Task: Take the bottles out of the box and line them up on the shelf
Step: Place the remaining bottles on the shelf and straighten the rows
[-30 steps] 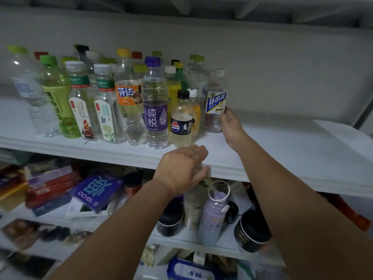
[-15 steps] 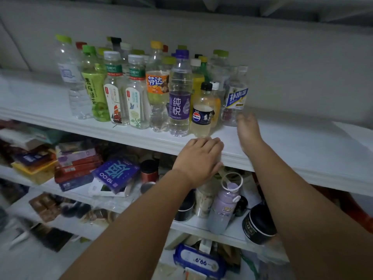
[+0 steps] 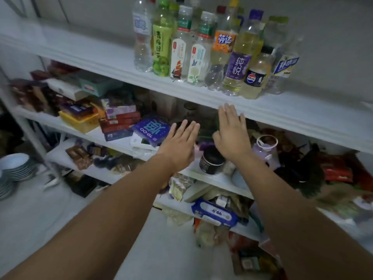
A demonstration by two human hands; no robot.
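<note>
Left hand and right hand now lower, flat, empty; Pepsi bottle of pale yellow liquid.

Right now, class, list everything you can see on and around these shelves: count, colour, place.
bottles: eight in front, more behind; clear, mixed labels; top tier
shelves: several tiers, white
blue box: one, blue, second tier, middle
red boxes: one stack, red, left of blue box
black jar: one, black, second tier
wipes pack: one, blue, third tier
plates: one stack, white, far left
left hand: open, empty
right hand: open, empty, below top tier
</note>
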